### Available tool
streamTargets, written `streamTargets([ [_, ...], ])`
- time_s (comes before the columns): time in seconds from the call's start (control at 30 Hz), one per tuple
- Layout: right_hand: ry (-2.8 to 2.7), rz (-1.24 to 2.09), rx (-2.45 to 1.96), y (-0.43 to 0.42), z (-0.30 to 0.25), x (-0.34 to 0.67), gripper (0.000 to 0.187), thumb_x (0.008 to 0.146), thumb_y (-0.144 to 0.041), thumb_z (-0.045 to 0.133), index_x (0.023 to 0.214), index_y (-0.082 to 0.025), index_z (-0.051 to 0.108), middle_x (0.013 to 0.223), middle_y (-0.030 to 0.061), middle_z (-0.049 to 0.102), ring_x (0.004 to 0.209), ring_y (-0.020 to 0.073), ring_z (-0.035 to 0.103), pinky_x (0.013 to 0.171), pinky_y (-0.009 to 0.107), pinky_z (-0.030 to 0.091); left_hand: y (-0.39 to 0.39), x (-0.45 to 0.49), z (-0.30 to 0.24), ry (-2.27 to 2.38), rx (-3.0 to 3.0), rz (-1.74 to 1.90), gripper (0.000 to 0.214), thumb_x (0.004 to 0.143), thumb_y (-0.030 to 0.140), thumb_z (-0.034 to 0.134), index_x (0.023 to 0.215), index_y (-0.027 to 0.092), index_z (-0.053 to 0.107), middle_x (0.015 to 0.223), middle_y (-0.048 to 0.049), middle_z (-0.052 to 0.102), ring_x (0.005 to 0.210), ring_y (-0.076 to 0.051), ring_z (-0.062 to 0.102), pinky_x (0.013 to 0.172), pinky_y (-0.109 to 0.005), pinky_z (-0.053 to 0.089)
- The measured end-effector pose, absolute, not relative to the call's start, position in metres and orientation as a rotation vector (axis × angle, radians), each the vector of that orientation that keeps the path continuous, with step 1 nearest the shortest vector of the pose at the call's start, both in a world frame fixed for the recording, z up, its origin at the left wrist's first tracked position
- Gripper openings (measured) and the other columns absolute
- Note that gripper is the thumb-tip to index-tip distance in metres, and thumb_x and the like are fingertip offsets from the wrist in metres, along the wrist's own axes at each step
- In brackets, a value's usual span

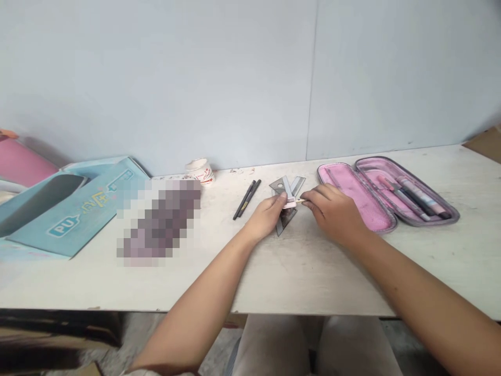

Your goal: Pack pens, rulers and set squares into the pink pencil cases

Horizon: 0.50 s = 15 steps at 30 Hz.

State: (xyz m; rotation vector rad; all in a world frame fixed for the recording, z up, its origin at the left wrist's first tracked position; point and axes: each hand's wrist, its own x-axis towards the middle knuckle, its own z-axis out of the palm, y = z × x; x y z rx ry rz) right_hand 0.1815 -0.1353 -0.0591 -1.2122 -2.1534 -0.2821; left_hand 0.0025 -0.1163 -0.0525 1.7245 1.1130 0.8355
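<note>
Over the middle of the table, my left hand (268,214) is closed on a small white-and-pink block (290,203), thumb on top. Just to its right, my right hand (332,211) pinches a thin yellowish stick (299,200) that meets the block's right side. Most of the stick is hidden by my fingers, so its kind is unclear. Beneath and behind my hands lie clear rulers and set squares (299,184), crossing each other. Two black pens (247,199) rest side by side to the left of my left hand.
An open pink pencil case (340,183) with several pens in its right half lies at the right. Further left are a blurred purplish object (164,222), a paper cup (200,171) by the wall, and a blue package (90,206). A cardboard box (485,143) stands far right.
</note>
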Motion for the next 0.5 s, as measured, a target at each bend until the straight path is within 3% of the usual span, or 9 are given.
streamTargets([
  [0.07,-2.143,-0.334,-1.214,-0.136,-0.060,0.181,0.026,0.092,-0.027,0.036,0.094,-0.019,0.060,0.085,0.0040,0.062,0.081,0.0177,0.050,0.067,0.028,0.033,-0.118,0.005,-0.053,1.061,1.681,0.869,0.047,0.087,0.053,0.033,0.072,0.013,0.053,0.068,-0.0021,0.052,0.067,-0.012,0.048,0.068,-0.027,0.039],
  [0.27,-2.085,-0.436,-1.245,-0.133,-0.064,0.181,0.025,0.091,-0.029,0.037,0.092,-0.016,0.058,0.083,0.0058,0.062,0.077,0.0171,0.050,0.064,0.028,0.032,-0.127,0.009,-0.049,0.885,1.728,0.932,0.033,0.090,0.040,0.034,0.111,0.019,0.046,0.072,0.0008,0.047,0.065,-0.010,0.046,0.062,-0.023,0.040],
  [0.4,-2.131,-0.588,-1.207,-0.134,-0.066,0.181,0.022,0.089,-0.022,0.037,0.092,-0.016,0.058,0.078,0.0060,0.059,0.073,0.0177,0.048,0.060,0.029,0.027,-0.129,0.010,-0.051,0.989,1.824,0.911,0.024,0.089,0.030,0.036,0.110,0.019,0.040,0.067,0.0032,0.045,0.061,-0.010,0.044,0.059,-0.023,0.038],
  [0.5,-2.207,-0.537,-1.228,-0.139,-0.061,0.177,0.022,0.087,-0.019,0.035,0.077,-0.017,0.055,0.068,0.0052,0.054,0.067,0.0173,0.044,0.055,0.030,0.021,-0.130,0.010,-0.053,0.938,1.862,0.933,0.016,0.089,0.023,0.034,0.104,0.020,0.039,0.068,0.0032,0.045,0.062,-0.010,0.046,0.062,-0.024,0.039],
])
